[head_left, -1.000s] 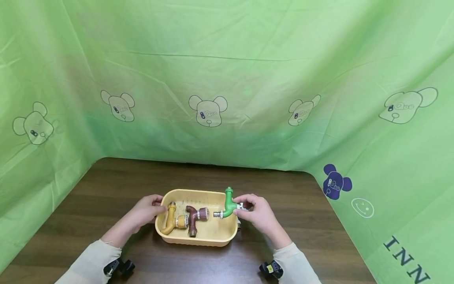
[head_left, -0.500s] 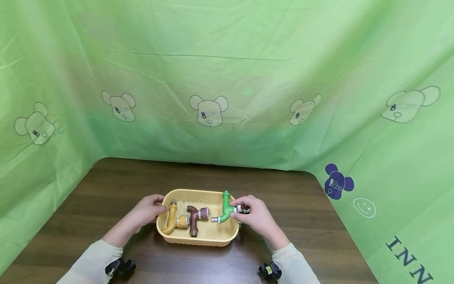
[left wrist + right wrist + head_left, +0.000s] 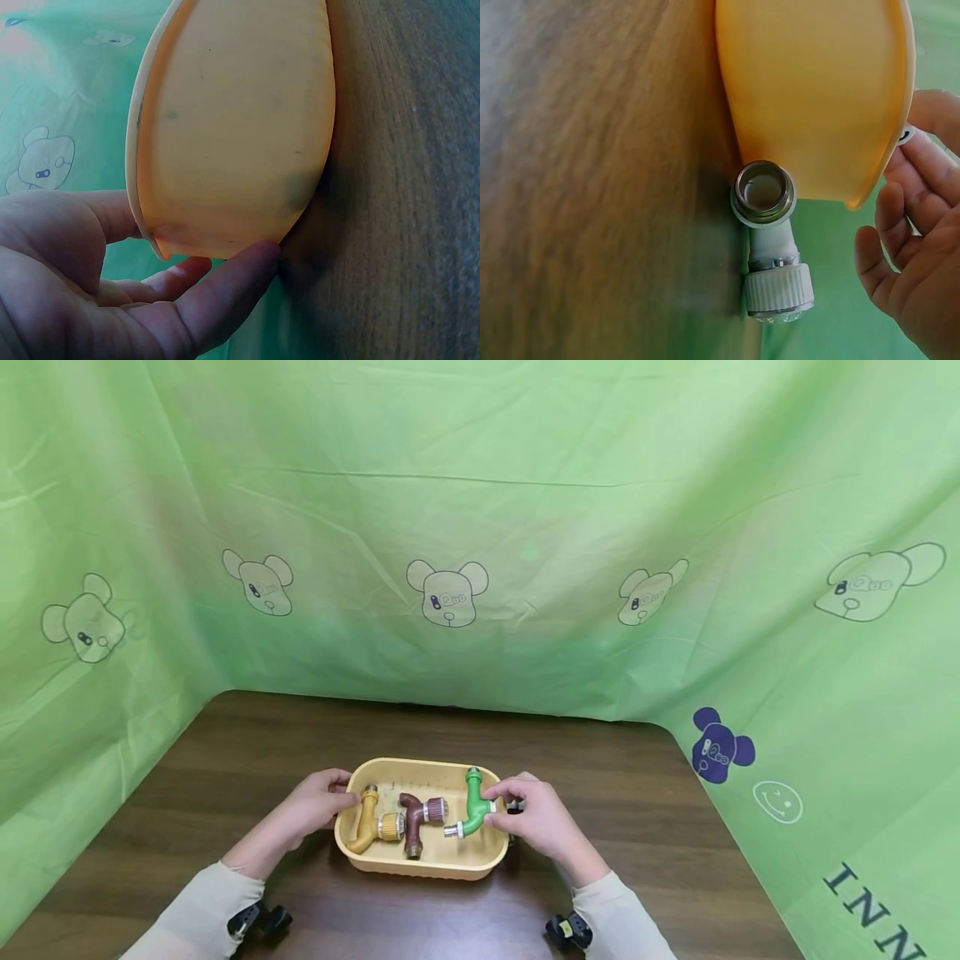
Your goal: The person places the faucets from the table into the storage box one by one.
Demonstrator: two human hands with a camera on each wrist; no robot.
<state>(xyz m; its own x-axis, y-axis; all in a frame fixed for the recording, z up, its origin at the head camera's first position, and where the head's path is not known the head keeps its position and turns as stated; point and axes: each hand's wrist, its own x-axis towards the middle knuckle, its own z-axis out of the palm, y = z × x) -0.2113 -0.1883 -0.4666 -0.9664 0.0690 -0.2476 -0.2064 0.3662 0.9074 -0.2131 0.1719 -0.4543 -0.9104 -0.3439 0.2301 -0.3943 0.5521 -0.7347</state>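
My right hand point(image 3: 536, 818) is pinching the green faucet point(image 3: 472, 806) with curled fingers point(image 3: 501, 791) at its right side, so the piece is lying just left of them, its long axis running up from the chrome end toward the far rim. It is sitting inside the yellow tray point(image 3: 450, 860). My left hand point(image 3: 315, 802) is resting loosely curled against the tray's left wall on the desk point(image 3: 247, 752), farther from the faucet.
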